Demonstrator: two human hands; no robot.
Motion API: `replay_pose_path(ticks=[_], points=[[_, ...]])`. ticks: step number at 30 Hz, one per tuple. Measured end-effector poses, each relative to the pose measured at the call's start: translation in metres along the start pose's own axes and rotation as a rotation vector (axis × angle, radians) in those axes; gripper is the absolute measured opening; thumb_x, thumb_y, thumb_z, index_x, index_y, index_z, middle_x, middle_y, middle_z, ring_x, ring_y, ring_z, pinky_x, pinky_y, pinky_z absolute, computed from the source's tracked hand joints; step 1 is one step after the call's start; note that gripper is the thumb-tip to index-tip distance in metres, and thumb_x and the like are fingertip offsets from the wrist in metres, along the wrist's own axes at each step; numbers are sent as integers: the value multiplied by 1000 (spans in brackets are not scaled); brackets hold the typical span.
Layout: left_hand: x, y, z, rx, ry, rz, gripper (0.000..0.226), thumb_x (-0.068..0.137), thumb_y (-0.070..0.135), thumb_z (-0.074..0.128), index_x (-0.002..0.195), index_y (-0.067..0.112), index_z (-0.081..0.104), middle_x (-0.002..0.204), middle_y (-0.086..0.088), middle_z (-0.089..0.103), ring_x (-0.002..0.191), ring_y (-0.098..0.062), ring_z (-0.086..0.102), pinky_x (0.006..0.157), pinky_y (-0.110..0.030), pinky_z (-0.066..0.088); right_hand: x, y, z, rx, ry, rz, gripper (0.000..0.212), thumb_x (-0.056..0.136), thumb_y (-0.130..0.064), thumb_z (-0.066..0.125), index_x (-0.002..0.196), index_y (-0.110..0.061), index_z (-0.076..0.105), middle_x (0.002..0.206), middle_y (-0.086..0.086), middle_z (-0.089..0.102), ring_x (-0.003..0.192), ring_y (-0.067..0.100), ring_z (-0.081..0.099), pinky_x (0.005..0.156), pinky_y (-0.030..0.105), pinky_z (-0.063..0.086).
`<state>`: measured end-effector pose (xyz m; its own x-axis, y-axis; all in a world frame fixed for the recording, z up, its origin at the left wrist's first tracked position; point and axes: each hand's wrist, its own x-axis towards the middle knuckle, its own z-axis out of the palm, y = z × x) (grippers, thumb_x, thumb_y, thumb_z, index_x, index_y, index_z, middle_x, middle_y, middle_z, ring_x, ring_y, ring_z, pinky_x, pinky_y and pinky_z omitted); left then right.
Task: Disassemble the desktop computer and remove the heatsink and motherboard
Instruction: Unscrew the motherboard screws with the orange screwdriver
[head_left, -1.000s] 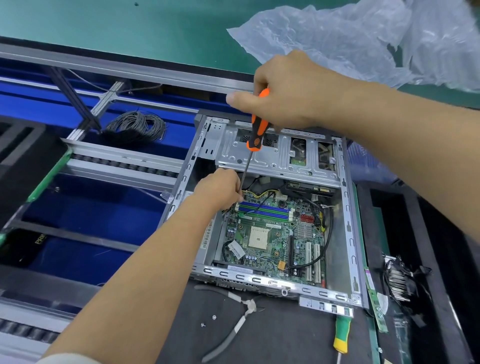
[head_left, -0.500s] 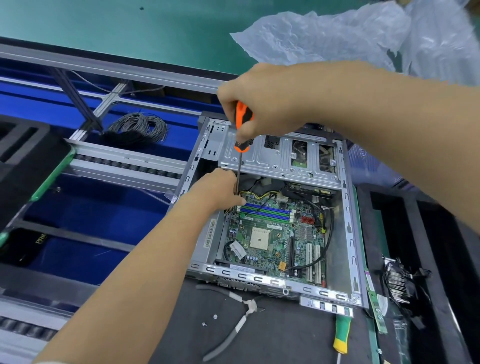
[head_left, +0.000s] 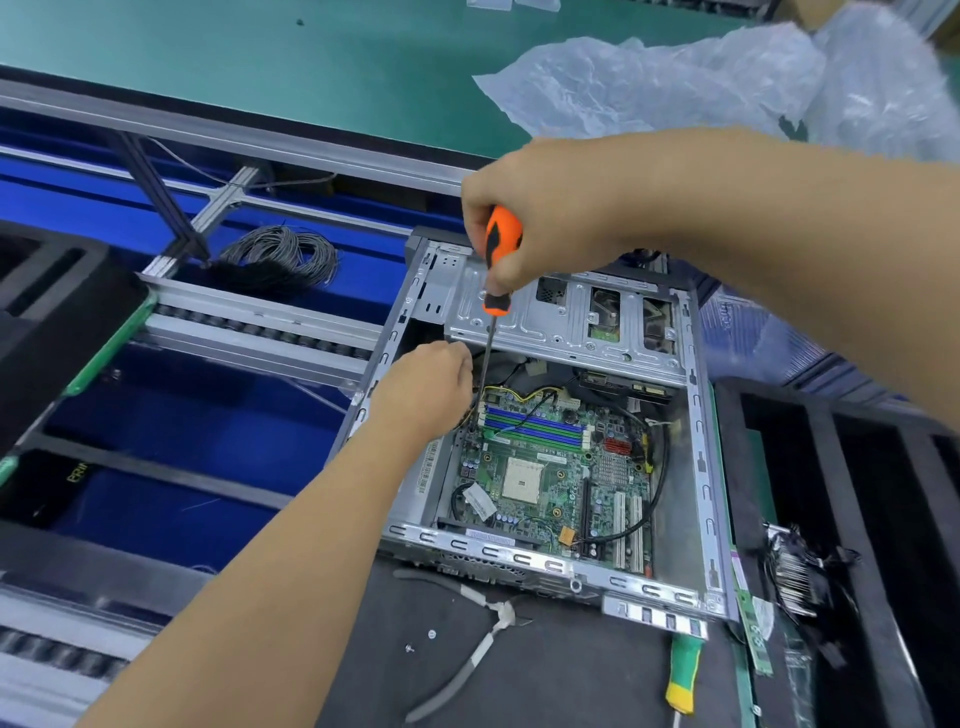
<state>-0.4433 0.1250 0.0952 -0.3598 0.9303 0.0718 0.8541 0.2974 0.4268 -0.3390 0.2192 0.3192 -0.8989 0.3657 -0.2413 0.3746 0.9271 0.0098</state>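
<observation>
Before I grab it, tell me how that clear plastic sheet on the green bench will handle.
The plastic sheet looks thin and crumpled, so probably floppy and very light. Its glossy film may feel slippery, and it likely bunches rather than slides when pushed.

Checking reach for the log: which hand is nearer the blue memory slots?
Left. The left hand sits inside the case right beside the memory slots, at their left end. The right hand is higher up, gripping the screwdriver handle above the drive cage.
</observation>
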Motion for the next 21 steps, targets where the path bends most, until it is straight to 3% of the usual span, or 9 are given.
replay_pose_path(ticks=[3, 4, 6, 9, 12, 14, 16, 19, 21], points=[[-1, 0, 0, 3, 30, -6, 23, 98, 24, 40, 94, 17, 62, 89, 1, 60, 72, -20, 52, 61, -31, 38, 2, -1, -3, 38, -101, 117, 55, 68, -74, 59, 97, -28, 56, 84, -9, 66, 72, 14, 63, 57, 28, 41], [-1, 1, 0, 6, 32, -6, 24, 98, 24, 40, 94, 17, 62, 88, 0, 60, 72, -20, 53, 60, -31, 38, 1, -1, -5, 45, -118, 189, 69, 65, -84, 46, 95, -22, 59, 74, -7, 70, 68, 17, 66, 56, 28, 41], [-1, 1, 1, 4, 36, -5, 24, 98, 24, 40, 94, 16, 62, 87, 1, 60, 71, -20, 52, 59, -31, 38, 2, -2, -5, 12, -130, 285, 82, 75, -85, 28, 83, -12, 64, 53, -1, 68, 62, 22, 67, 56, 29, 42], [-2, 1, 0, -4, 50, -6, 24, 97, 24, 40, 92, 16, 62, 86, 1, 60, 70, -19, 53, 58, -30, 37, 5, -2, -3, -148, -71, 211, 60, 90, -64, 42, 83, -11, 68, 57, 4, 68, 73, 24, 63, 56, 30, 42], [-2, 1, 1, -11, 62, -3, 23, 96, 23, 41, 89, 16, 62, 84, 1, 59, 68, -18, 52, 57, -29, 35, -2, -1, -7, -141, -26, 105, 31, 84, -52, 61, 92, -22, 62, 76, -1, 60, 72, 15, 53, 51, 28, 34], [-2, 1, 1, -14, 63, -1, 23, 95, 23, 41, 89, 16, 62, 84, 2, 59, 68, -19, 52, 57, -29, 36, -5, -1, -10, -68, -86, 103, 28, 77, -47, 71, 94, -30, 56, 82, -8, 58, 71, 10, 51, 53, 28, 35], [-2, 1, 1, -18, 64, -1, 23, 95, 23, 42, 89, 16, 62, 83, 2, 59, 68, -19, 52, 57, -28, 36, -4, 0, -8, -45, -124, 125, 39, 71, -50, 76, 98, -32, 55, 88, -9, 59, 75, 13, 55, 58, 29, 39], [-2, 2, 2, -7, 65, -10, 23, 95, 24, 41, 90, 16, 63, 84, 1, 59, 69, -19, 53, 57, -29, 38, -6, -1, -8, 19, -156, 263, 62, 63, -83, 52, 98, -31, 52, 79, -3, 67, 70, 20, 66, 57, 30, 43], [-1, 2, 1, -2, 61, -13, 24, 95, 24, 41, 92, 16, 63, 85, 2, 59, 69, -19, 53, 57, -29, 39, -6, -3, -6, 8, -185, 298, 42, 84, -75, 34, 81, -38, 54, 60, 3, 69, 60, 23, 67, 57, 29, 47]])
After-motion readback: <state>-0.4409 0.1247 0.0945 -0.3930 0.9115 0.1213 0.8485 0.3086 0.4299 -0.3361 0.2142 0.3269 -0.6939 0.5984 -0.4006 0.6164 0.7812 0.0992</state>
